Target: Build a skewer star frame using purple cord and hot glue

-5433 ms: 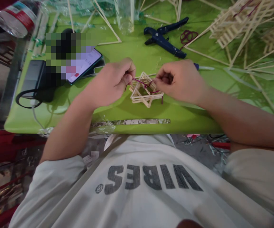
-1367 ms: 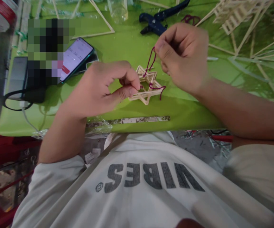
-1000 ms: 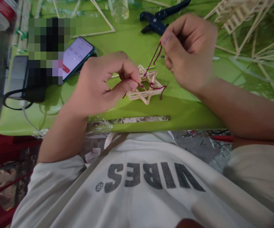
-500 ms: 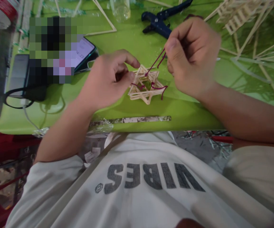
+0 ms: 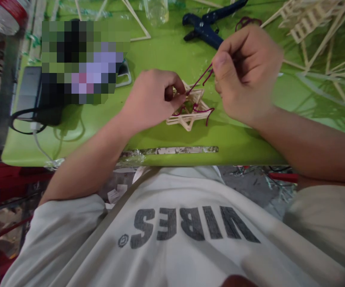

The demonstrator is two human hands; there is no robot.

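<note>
A star-shaped frame of thin wooden sticks (image 5: 189, 120) lies on the green table, with dark purple strings knotted to it. My right hand (image 5: 247, 75), closed in a pinch, holds the purple string (image 5: 201, 78) up and to the right of the star. The string runs taut, with a second short end dangling beside it. My left hand (image 5: 154, 101) covers the star's left side. Its thumb and forefinger pinch together at the string's base, where the knot is hidden. Another purple string (image 5: 209, 110) trails loose over the star's right point.
Dark blue cutters (image 5: 204, 30) lie behind my right hand, near a purple string coil (image 5: 245, 22). Wooden stick structures (image 5: 312, 24) stand at the back right. A clear cup (image 5: 157, 12) is at the back. On the left lies a power bank (image 5: 30, 91) with a cable.
My left hand has moved right, and its thumb and forefinger have closed at the base of the string. The right hand keeps its pinch on the string. The whole view has shifted slightly.
</note>
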